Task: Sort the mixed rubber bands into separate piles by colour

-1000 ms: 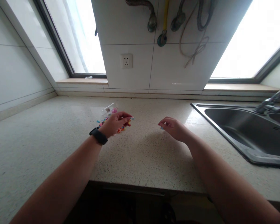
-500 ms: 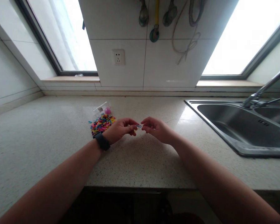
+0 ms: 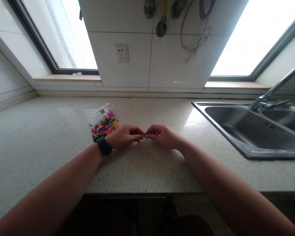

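Observation:
My left hand (image 3: pixel 124 136), with a black band on its wrist, and my right hand (image 3: pixel 162 135) meet fingertip to fingertip just above the speckled countertop (image 3: pixel 147 164). Both pinch a tiny blue piece (image 3: pixel 145 137) between them, likely a small rubber band. A pile of small colourful rubber bands (image 3: pixel 103 126) lies just left of my left hand. Behind the pile sits a small clear plastic bag (image 3: pixel 103 111) with something pink in it.
A steel sink (image 3: pixel 248 131) with a tap (image 3: pixel 272 93) takes up the right side. A tiled wall with a power socket (image 3: pixel 121 53) and hanging hoses rises behind the counter. Windows flank it on both sides. The counter's front edge runs below my forearms.
My left hand left the pile of bands and moved right; my right hand moved left. The two hands came together and now pinch the blue piece. The view shifted slightly.

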### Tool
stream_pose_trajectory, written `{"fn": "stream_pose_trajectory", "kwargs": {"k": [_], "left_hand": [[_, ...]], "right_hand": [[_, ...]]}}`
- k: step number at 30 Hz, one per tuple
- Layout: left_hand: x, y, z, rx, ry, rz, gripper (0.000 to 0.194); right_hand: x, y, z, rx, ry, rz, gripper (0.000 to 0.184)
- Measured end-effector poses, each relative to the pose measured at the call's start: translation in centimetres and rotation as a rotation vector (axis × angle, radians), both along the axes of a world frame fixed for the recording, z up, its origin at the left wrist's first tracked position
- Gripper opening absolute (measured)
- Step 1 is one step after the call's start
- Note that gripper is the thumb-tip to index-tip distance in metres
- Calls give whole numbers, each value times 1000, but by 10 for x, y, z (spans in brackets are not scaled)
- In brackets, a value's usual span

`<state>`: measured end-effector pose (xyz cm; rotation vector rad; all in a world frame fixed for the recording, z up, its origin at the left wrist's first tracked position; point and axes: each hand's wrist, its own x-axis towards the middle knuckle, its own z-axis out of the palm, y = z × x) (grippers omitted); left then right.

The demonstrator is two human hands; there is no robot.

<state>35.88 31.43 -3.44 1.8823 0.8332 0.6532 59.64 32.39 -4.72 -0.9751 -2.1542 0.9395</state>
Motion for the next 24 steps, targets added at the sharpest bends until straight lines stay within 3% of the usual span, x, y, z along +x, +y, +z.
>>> {"fn": "stream_pose_trajectory", "kwargs": {"k": [9,24], "left_hand": [[5,-1,2,-36,-260,109,23],[7,-1,0,-25,-232,113,26]], "right_hand": [[-2,-5,9,-19,235,-22,21],[-5,-9,10,34,225,-39,21]]}}
